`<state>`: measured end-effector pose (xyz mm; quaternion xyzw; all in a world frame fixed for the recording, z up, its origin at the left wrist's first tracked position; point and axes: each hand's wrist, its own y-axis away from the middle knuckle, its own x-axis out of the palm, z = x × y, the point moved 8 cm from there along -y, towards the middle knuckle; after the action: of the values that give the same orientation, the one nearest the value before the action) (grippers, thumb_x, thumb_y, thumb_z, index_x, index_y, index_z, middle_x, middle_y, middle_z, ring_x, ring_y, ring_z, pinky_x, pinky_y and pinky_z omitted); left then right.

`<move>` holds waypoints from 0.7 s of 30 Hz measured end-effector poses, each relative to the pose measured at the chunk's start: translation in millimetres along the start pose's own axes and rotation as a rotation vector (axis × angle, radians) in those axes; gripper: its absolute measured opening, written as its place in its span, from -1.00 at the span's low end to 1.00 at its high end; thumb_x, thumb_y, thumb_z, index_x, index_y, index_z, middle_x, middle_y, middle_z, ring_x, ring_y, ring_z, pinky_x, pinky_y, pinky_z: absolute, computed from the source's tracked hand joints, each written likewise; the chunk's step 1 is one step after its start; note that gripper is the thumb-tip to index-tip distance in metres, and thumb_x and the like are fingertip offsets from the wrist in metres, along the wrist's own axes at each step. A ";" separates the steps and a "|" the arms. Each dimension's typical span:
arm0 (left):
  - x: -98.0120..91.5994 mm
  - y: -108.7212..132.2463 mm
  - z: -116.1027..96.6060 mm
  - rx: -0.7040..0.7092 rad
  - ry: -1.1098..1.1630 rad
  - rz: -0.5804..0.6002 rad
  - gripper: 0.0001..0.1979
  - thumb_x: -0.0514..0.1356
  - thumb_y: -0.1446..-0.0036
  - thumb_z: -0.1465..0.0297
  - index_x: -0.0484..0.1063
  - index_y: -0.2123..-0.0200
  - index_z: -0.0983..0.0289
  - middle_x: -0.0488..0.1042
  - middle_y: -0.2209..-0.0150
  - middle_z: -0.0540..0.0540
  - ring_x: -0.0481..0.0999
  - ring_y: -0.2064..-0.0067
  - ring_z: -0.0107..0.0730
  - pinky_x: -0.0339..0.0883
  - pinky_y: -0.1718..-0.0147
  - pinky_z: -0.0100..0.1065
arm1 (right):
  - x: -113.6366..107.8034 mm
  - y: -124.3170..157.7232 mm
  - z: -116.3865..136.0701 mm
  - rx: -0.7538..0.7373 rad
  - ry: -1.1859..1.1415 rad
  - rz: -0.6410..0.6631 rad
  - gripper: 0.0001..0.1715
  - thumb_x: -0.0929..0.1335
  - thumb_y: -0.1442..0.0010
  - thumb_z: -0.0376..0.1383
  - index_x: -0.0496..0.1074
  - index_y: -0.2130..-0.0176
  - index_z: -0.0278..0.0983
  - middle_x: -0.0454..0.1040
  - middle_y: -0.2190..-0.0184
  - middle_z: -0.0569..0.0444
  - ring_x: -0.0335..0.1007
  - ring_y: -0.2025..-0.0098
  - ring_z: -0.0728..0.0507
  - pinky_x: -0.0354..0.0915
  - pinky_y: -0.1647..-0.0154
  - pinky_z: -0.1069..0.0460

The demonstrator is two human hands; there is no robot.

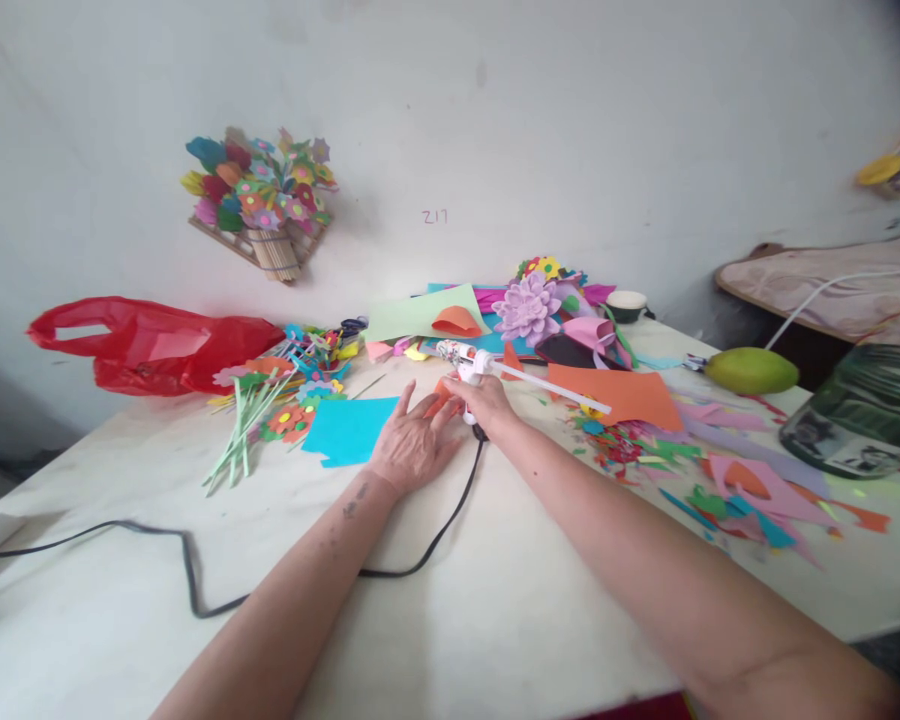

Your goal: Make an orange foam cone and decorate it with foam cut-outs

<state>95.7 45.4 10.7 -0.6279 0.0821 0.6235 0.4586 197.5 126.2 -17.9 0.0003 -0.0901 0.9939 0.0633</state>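
Gripping a white glue gun (469,368), the right hand (489,402) has its fingers curled tight round the handle, just above an orange piece (439,398) at mid-table (495,620). The left hand (412,445) lies flat and spread, grasping nothing, its fingertips apparently pinning that piece steady. Both hands hide most of the piece, and the nozzle is unclear. A black cord (420,545) runs off the left edge.

White wall (570,100), pale table (495,620), bed rt (855,305)
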 end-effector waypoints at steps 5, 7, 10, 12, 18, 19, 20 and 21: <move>2.2 5.0 15.4 -0.137 0.072 -0.052 -0.49 -0.05 -0.20 0.27 0.07 -0.20 0.26 0.39 -0.05 0.20 0.33 -0.09 -0.24 -0.27 -0.24 0.04 | 1.4 -2.6 -4.7 -0.011 0.022 0.018 -0.60 0.40 0.16 -0.06 0.48 0.38 -0.30 0.50 0.49 0.08 0.44 0.38 -0.10 0.33 0.33 0.03; 3.3 7.6 24.5 -0.195 0.135 -0.076 -0.54 -0.05 -0.20 0.30 0.12 -0.17 0.20 0.40 -0.04 0.15 0.35 -0.07 -0.27 -0.23 -0.23 0.02 | 1.7 -2.8 -5.8 -0.011 0.025 0.020 -0.60 0.40 0.15 -0.05 0.48 0.37 -0.30 0.50 0.49 0.08 0.44 0.38 -0.11 0.33 0.32 0.02; 0.1 11.2 39.1 -0.304 0.181 -0.136 -0.64 -0.05 -0.19 0.34 0.25 -0.06 0.18 0.44 0.03 0.10 0.38 -0.02 -0.28 -0.14 -0.20 0.02 | 1.4 -2.9 -7.8 0.004 0.024 0.012 -0.58 0.40 0.15 -0.04 0.48 0.36 -0.30 0.50 0.50 0.09 0.44 0.40 -0.11 0.34 0.33 0.02; -2.6 11.5 42.0 -0.329 0.139 -0.145 -0.67 -0.01 -0.17 0.32 0.34 0.01 0.17 0.46 0.08 0.10 0.37 -0.01 -0.22 -0.11 -0.18 0.05 | 1.3 -3.1 -8.7 0.013 0.025 0.011 -0.58 0.40 0.15 -0.03 0.48 0.36 -0.29 0.50 0.51 0.10 0.44 0.40 -0.11 0.34 0.34 0.02; 2.7 4.6 20.3 -0.161 -0.025 -0.019 -0.59 0.01 -0.15 0.18 0.35 -0.05 0.07 0.31 -0.12 0.05 0.09 -0.21 0.00 -0.27 -0.20 0.14 | -0.3 -4.7 -8.5 0.000 0.041 0.003 -0.62 0.41 0.14 -0.05 0.49 0.38 -0.27 0.51 0.48 0.09 0.46 0.34 -0.13 0.34 0.31 0.02; 4.3 4.1 17.9 -0.144 -0.038 -0.006 -0.59 0.00 -0.16 0.18 0.36 -0.05 0.06 0.29 -0.14 0.03 0.06 -0.23 0.00 -0.28 -0.21 0.14 | -0.6 -5.0 -8.9 0.002 0.039 0.000 -0.63 0.41 0.15 -0.05 0.49 0.38 -0.27 0.51 0.48 0.09 0.46 0.33 -0.14 0.34 0.30 0.02; 5.8 3.8 16.3 -0.133 -0.047 0.004 -0.60 -0.01 -0.17 0.18 0.37 -0.04 0.06 0.26 -0.16 0.01 0.04 -0.25 0.00 -0.29 -0.21 0.13 | -1.0 -5.2 -9.3 0.003 0.036 -0.005 -0.63 0.41 0.15 -0.06 0.49 0.38 -0.26 0.51 0.48 0.08 0.46 0.32 -0.14 0.34 0.30 0.02; 6.9 3.6 15.6 -0.127 -0.054 0.010 -0.60 -0.03 -0.18 0.18 0.38 -0.04 0.05 0.25 -0.18 0.00 0.03 -0.25 -0.01 -0.29 -0.22 0.13 | -1.2 -5.3 -9.8 0.003 0.033 -0.008 -0.63 0.41 0.15 -0.06 0.49 0.38 -0.26 0.51 0.47 0.08 0.47 0.31 -0.15 0.34 0.30 0.01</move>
<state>83.7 57.1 6.2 -0.6382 0.0331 0.6465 0.4166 199.6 133.1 -26.5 -0.0156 -0.0877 0.9936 0.0690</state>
